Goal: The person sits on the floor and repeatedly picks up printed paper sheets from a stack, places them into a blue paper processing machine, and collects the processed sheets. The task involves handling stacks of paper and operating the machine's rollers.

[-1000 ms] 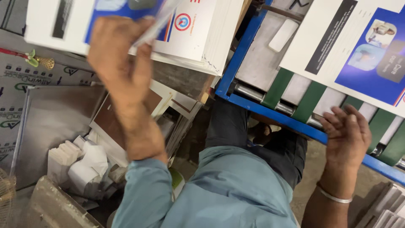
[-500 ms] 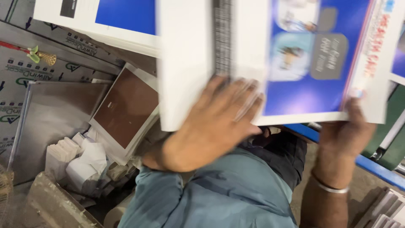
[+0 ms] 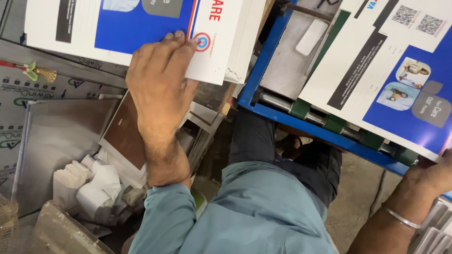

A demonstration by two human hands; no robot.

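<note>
My left hand (image 3: 157, 89) lies flat, fingers together, on the near corner of a thick stack of white and blue printed sheets (image 3: 141, 28) at the upper left. My right hand (image 3: 431, 174) is at the right edge, wrist in a metal bangle, touching the near edge of a single white and blue printed sheet (image 3: 391, 80). That sheet rests on the green belts and rollers of a blue-framed machine (image 3: 301, 117). Whether the right hand's fingers pinch the sheet is hidden.
A grey metal plate (image 3: 61, 141) and a brown panel (image 3: 127, 136) lie at the left below the stack. Crumpled white paper and small white blocks (image 3: 89, 186) sit beside them. My teal sleeve and dark trousers fill the lower middle, above a concrete floor (image 3: 358, 193).
Half a second ago both hands carried a printed sheet across the view. Now a sheet lies on the machine at the right, and my left hand is back on the stack.
</note>
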